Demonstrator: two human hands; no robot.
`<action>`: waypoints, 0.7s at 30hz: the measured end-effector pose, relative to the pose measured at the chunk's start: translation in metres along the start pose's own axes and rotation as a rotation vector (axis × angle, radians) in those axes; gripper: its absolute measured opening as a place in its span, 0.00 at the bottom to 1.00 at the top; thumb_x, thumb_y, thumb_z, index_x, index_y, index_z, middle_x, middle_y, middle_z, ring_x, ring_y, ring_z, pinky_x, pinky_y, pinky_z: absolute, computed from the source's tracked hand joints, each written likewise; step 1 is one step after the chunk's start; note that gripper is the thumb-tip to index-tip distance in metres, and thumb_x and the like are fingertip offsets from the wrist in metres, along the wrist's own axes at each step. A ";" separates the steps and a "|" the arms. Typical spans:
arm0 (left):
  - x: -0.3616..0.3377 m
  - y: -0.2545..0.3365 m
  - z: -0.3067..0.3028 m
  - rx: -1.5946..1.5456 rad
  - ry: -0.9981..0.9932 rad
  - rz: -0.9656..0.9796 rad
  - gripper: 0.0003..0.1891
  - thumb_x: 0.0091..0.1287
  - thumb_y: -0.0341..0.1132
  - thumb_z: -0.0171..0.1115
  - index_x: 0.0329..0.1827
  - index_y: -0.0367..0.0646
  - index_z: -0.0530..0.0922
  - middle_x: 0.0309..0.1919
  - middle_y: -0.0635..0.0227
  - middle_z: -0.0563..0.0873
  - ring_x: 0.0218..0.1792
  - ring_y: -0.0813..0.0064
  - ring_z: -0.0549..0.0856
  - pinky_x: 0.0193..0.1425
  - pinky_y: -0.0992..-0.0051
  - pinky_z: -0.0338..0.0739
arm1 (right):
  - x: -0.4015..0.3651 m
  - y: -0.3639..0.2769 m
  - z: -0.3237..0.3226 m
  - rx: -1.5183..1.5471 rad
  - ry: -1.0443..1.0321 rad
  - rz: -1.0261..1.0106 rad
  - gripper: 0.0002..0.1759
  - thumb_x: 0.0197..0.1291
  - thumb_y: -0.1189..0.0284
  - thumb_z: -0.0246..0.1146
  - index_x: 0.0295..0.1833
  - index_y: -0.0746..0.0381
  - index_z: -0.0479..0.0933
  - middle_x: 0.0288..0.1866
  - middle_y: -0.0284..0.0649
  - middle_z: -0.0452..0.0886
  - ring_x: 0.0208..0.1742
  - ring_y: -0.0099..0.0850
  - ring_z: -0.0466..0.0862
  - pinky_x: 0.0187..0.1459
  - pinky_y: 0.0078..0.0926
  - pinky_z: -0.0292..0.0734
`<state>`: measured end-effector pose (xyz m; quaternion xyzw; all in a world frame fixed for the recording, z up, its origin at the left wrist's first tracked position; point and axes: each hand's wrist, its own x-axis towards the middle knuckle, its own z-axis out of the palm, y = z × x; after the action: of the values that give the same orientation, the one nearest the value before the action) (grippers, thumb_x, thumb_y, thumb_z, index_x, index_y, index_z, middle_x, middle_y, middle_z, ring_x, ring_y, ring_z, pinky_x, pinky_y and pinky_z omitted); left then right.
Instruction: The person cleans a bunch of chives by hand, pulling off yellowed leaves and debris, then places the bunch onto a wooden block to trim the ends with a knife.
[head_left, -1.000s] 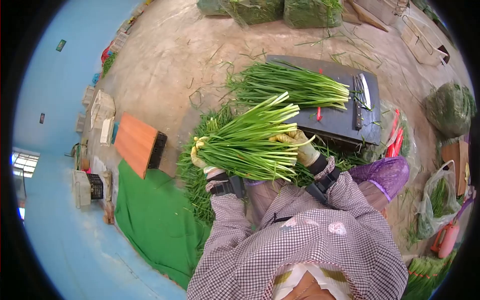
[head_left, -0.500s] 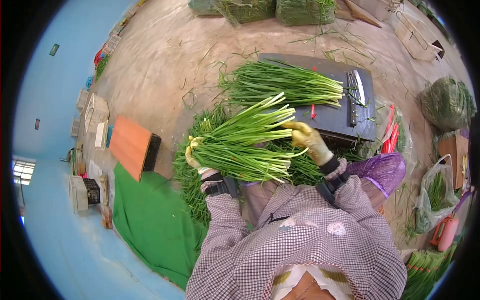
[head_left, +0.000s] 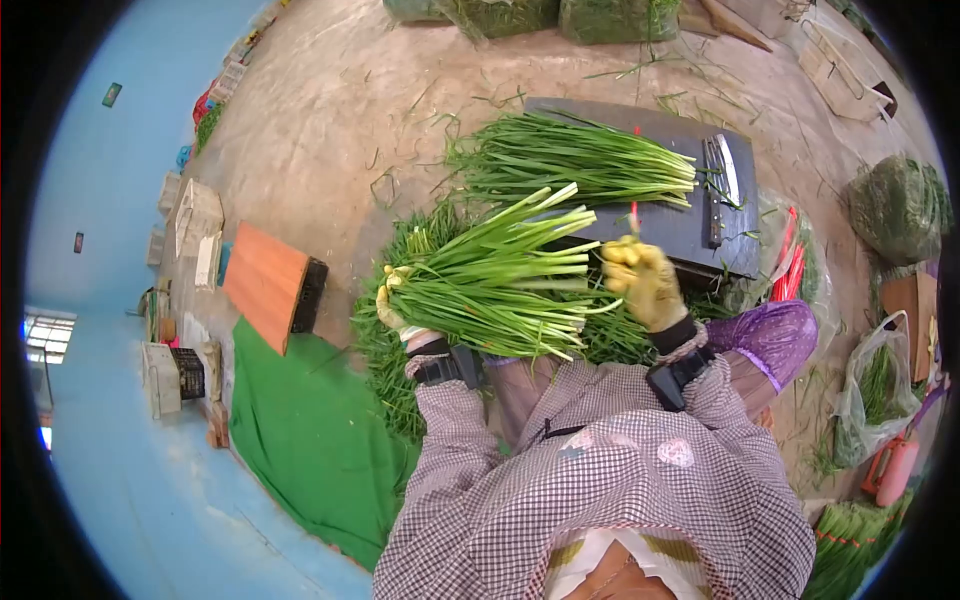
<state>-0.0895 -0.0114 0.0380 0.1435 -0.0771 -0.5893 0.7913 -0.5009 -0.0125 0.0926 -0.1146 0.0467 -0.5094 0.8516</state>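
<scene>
A loose bunch of garlic chives (head_left: pixel 500 275) is gripped at its leafy part by my gloved left hand (head_left: pixel 393 295), with the pale stalk ends fanned out to the right. Just beyond those ends is my gloved right hand (head_left: pixel 645 285), its fingers curled closed; anything inside them is hidden. More chives (head_left: pixel 590 160) lie in a neat bundle on a dark board (head_left: pixel 670 225). Beside them on the board rests a knife (head_left: pixel 728 170) with a dark handle. Under my hands is a heap of loose greens (head_left: pixel 400 385).
An orange-topped box (head_left: pixel 265 275) and a green cloth (head_left: pixel 305 440) are at left. Plastic bags of greens (head_left: pixel 875 390) and a wrapped bale (head_left: pixel 900 205) stand at right. Red ties (head_left: pixel 790 265) lie beside the board. Wrapped bales (head_left: pixel 615 20) sit at the far side.
My right hand has moved right, away from the stalk ends, and its fingers have curled in. My left hand keeps hold of the chives. The view has shifted slightly.
</scene>
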 end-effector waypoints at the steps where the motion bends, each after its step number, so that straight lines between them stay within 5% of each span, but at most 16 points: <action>1: -0.001 0.001 0.000 -0.026 -0.047 -0.033 0.19 0.68 0.42 0.58 0.57 0.43 0.81 0.47 0.65 0.84 0.47 0.66 0.83 0.51 0.58 0.81 | -0.011 -0.013 -0.006 -0.012 0.030 -0.019 0.09 0.68 0.64 0.61 0.38 0.57 0.72 0.35 0.31 0.70 0.28 0.20 0.68 0.32 0.22 0.72; 4: 0.003 0.004 -0.011 -0.139 -0.002 -0.022 0.18 0.68 0.40 0.58 0.58 0.44 0.81 0.48 0.65 0.84 0.49 0.66 0.83 0.52 0.58 0.81 | -0.044 -0.039 -0.026 -0.399 0.224 -0.099 0.13 0.74 0.61 0.56 0.38 0.57 0.71 0.33 0.29 0.69 0.21 0.16 0.63 0.21 0.14 0.63; 6: -0.001 0.000 0.000 -0.090 -0.007 -0.007 0.19 0.68 0.40 0.57 0.60 0.43 0.80 0.46 0.63 0.85 0.49 0.66 0.84 0.53 0.60 0.82 | -0.056 -0.040 -0.052 -1.214 0.636 0.112 0.14 0.75 0.60 0.57 0.45 0.61 0.78 0.31 0.30 0.76 0.27 0.18 0.74 0.30 0.16 0.72; 8: 0.000 -0.003 0.001 -0.078 0.009 0.014 0.19 0.68 0.41 0.58 0.59 0.45 0.80 0.48 0.67 0.84 0.49 0.67 0.82 0.52 0.60 0.81 | -0.053 -0.023 -0.047 -1.493 0.465 -0.368 0.13 0.72 0.64 0.62 0.52 0.62 0.80 0.38 0.32 0.82 0.37 0.24 0.82 0.43 0.20 0.78; 9: 0.001 0.000 0.002 -0.125 -0.126 -0.095 0.19 0.68 0.42 0.58 0.60 0.48 0.81 0.47 0.68 0.84 0.46 0.69 0.83 0.51 0.61 0.81 | -0.051 -0.023 -0.033 -1.560 0.436 -0.422 0.13 0.70 0.66 0.63 0.53 0.62 0.79 0.41 0.34 0.83 0.41 0.27 0.83 0.46 0.22 0.78; 11: 0.002 -0.002 0.009 -0.094 -0.060 -0.033 0.19 0.69 0.43 0.58 0.60 0.49 0.81 0.46 0.70 0.84 0.44 0.70 0.83 0.50 0.62 0.81 | -0.033 -0.026 0.043 -1.685 0.382 -0.536 0.15 0.67 0.68 0.66 0.55 0.62 0.79 0.48 0.37 0.86 0.48 0.31 0.85 0.52 0.25 0.78; 14: 0.007 -0.009 0.030 -0.043 -0.025 0.025 0.19 0.69 0.42 0.57 0.60 0.48 0.81 0.39 0.73 0.83 0.41 0.73 0.82 0.51 0.67 0.80 | 0.013 -0.019 0.061 -1.814 0.285 -0.616 0.20 0.66 0.62 0.67 0.57 0.61 0.78 0.51 0.42 0.86 0.50 0.36 0.86 0.53 0.28 0.79; 16: 0.011 -0.008 0.033 -0.122 -0.120 -0.019 0.17 0.68 0.36 0.57 0.58 0.41 0.79 0.33 0.74 0.81 0.40 0.75 0.81 0.56 0.70 0.78 | 0.047 -0.009 0.048 -1.973 0.320 -0.564 0.25 0.64 0.53 0.66 0.59 0.58 0.78 0.53 0.46 0.85 0.52 0.44 0.85 0.53 0.34 0.79; 17: -0.004 -0.019 0.072 -0.099 0.026 0.048 0.18 0.68 0.35 0.58 0.58 0.39 0.78 0.31 0.74 0.79 0.36 0.75 0.80 0.55 0.73 0.79 | 0.059 -0.004 0.053 -1.943 0.320 -0.416 0.29 0.61 0.48 0.66 0.60 0.56 0.77 0.50 0.47 0.85 0.52 0.47 0.84 0.51 0.38 0.78; 18: -0.004 -0.020 0.075 -0.102 0.016 0.052 0.18 0.68 0.35 0.58 0.58 0.39 0.77 0.30 0.74 0.79 0.36 0.75 0.79 0.55 0.73 0.79 | 0.076 -0.004 0.038 -1.994 0.264 -0.179 0.26 0.61 0.50 0.66 0.56 0.56 0.78 0.47 0.47 0.85 0.50 0.47 0.84 0.49 0.39 0.78; 20: -0.003 -0.017 0.075 -0.103 0.008 0.068 0.18 0.67 0.35 0.58 0.58 0.38 0.77 0.30 0.73 0.79 0.34 0.75 0.79 0.54 0.73 0.80 | 0.087 0.003 0.027 -1.852 0.180 -0.125 0.23 0.62 0.52 0.66 0.52 0.58 0.79 0.44 0.48 0.85 0.49 0.48 0.83 0.49 0.40 0.77; 21: 0.007 -0.005 0.042 -0.098 -0.077 0.005 0.19 0.69 0.43 0.58 0.59 0.49 0.82 0.41 0.72 0.85 0.42 0.74 0.84 0.50 0.68 0.82 | 0.083 0.004 0.025 -1.786 0.149 -0.156 0.18 0.62 0.58 0.68 0.49 0.60 0.78 0.40 0.43 0.83 0.43 0.37 0.79 0.47 0.32 0.75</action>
<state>-0.1038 -0.0255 0.0760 0.0816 -0.0787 -0.5956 0.7952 -0.4534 -0.0803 0.1189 -0.7034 0.4724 -0.3459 0.4030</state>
